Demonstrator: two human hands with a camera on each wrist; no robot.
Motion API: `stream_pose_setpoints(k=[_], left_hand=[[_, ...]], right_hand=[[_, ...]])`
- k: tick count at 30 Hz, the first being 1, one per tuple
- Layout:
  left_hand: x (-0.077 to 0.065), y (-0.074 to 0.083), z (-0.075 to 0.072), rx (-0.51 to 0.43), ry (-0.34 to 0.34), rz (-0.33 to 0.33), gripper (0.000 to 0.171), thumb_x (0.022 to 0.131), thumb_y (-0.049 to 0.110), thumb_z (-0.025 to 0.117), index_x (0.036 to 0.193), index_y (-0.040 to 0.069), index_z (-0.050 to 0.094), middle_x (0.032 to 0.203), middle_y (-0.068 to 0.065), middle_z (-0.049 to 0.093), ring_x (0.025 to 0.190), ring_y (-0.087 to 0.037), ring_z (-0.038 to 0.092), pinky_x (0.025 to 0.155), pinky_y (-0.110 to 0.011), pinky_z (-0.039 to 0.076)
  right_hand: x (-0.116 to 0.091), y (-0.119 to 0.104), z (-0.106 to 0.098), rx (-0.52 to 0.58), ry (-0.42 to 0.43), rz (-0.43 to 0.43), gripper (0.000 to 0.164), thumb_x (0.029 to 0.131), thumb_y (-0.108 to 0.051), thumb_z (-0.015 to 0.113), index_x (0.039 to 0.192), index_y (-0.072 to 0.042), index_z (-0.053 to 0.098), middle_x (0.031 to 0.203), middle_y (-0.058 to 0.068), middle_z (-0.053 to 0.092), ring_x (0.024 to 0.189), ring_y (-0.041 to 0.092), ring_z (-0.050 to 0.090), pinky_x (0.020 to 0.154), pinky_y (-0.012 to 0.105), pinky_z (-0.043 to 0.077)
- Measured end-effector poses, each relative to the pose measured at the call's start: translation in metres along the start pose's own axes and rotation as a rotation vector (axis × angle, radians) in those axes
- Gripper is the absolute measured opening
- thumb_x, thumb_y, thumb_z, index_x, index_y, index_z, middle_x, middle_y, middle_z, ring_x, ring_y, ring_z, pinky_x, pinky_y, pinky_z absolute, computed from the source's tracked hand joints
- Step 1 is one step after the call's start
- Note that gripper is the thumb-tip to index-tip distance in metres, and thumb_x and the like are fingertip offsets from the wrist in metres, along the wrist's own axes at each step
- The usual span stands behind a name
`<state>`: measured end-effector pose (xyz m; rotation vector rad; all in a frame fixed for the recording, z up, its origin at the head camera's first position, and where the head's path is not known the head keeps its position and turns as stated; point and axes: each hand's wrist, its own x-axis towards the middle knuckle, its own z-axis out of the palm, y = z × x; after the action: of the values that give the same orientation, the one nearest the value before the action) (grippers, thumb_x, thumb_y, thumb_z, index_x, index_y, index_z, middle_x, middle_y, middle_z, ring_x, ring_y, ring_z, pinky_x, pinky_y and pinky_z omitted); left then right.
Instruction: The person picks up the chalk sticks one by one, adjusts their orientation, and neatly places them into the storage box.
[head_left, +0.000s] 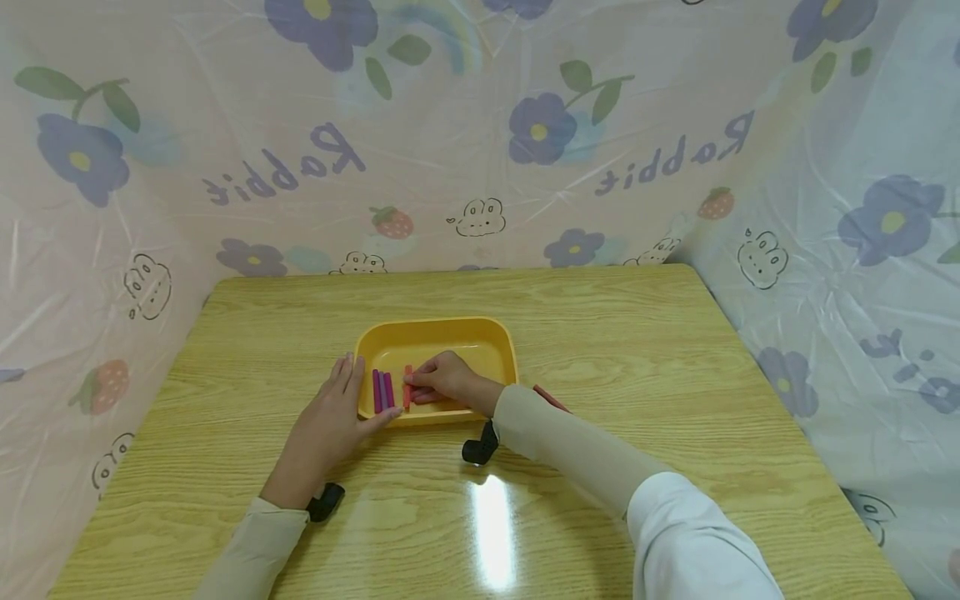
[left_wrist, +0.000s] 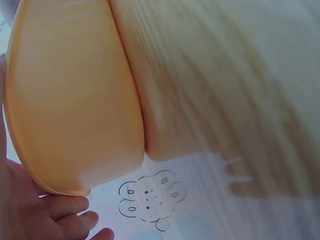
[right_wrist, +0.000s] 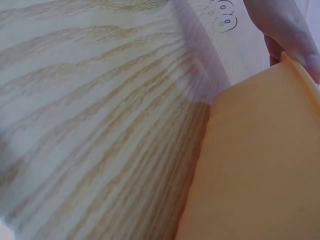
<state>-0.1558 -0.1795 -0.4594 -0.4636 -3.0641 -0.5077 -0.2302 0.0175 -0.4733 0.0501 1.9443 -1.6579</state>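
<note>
A yellow tray (head_left: 491, 337) lies on the table between my hands. My left hand (head_left: 326, 425) rests at its near left corner, fingers fairly straight along the left side and thumb reaching over the front rim. In the left wrist view, fingertips (left_wrist: 75, 205) touch the edge of the rim. Inside the tray my right hand (head_left: 447, 379) pinches a slim red stick (head_left: 407, 390), held roughly in line with the others. To its left several purple and magenta sticks (head_left: 382, 392) lie side by side. The palm side of the right hand is hidden.
A dark red stick (head_left: 551, 398) lies on the wooden table (head_left: 622, 333) right of the tray, partly covered by the right sleeve. Black wrist cameras sit below both hands. A patterned curtain (head_left: 450, 150) surrounds the table at the back and sides.
</note>
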Motion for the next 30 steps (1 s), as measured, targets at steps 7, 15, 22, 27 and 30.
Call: stream_pose_setpoints(k=[7, 15, 22, 27, 30], left_hand=[[-0.0003, 0.0005, 0.0003, 0.003, -0.011, -0.008, 0.111, 0.076, 0.079, 0.038, 0.148, 0.000, 0.010, 0.151, -0.024, 0.012, 0.138, -0.037, 0.012, 0.105, -0.054, 0.023], [-0.0007, 0.0004, 0.0002, 0.004, -0.011, -0.013, 0.111, 0.077, 0.079, 0.039, 0.148, 0.000, 0.009, 0.152, -0.023, 0.011, 0.139, -0.036, 0.012, 0.105, -0.053, 0.023], [0.0001, -0.0002, -0.0003, -0.022, -0.001, -0.011, 0.109, 0.077, 0.075, 0.045, 0.148, 0.000, 0.012, 0.151, -0.024, 0.011, 0.138, -0.037, 0.012, 0.104, -0.055, 0.024], [-0.0003, -0.0009, 0.0006, -0.022, 0.000, -0.014, 0.109, 0.077, 0.076, 0.045, 0.148, 0.000, 0.013, 0.151, -0.023, 0.012, 0.138, -0.037, 0.012, 0.104, -0.055, 0.025], [-0.0011, -0.0005, 0.0022, -0.019, 0.004, -0.010, 0.109, 0.077, 0.076, 0.045, 0.148, 0.000, 0.013, 0.151, -0.023, 0.012, 0.138, -0.037, 0.012, 0.104, -0.055, 0.024]], right_hand=[[-0.0002, 0.0007, -0.0001, 0.045, -0.011, 0.007, 0.019, 0.088, -0.008, 0.063, 0.093, 0.009, 0.068, 0.083, 0.019, 0.069, 0.076, 0.028, 0.069, 0.065, 0.033, 0.056], [-0.0010, -0.0006, 0.0000, 0.019, 0.006, 0.020, 0.023, 0.090, -0.015, 0.061, 0.090, 0.008, 0.068, 0.079, 0.016, 0.068, 0.071, 0.024, 0.069, 0.063, 0.031, 0.056], [-0.0007, -0.0016, -0.0009, 0.058, -0.017, 0.022, 0.022, 0.093, -0.009, 0.057, 0.094, 0.011, 0.066, 0.081, 0.019, 0.068, 0.073, 0.026, 0.069, 0.064, 0.032, 0.056], [0.0003, 0.0000, -0.0031, 0.113, -0.046, 0.012, 0.023, 0.094, -0.008, 0.055, 0.100, 0.012, 0.064, 0.085, 0.020, 0.068, 0.077, 0.027, 0.069, 0.067, 0.033, 0.056], [-0.0017, 0.0012, -0.0041, 0.136, -0.044, -0.033, 0.024, 0.094, -0.008, 0.054, 0.104, 0.012, 0.064, 0.087, 0.019, 0.067, 0.079, 0.026, 0.068, 0.069, 0.033, 0.056]])
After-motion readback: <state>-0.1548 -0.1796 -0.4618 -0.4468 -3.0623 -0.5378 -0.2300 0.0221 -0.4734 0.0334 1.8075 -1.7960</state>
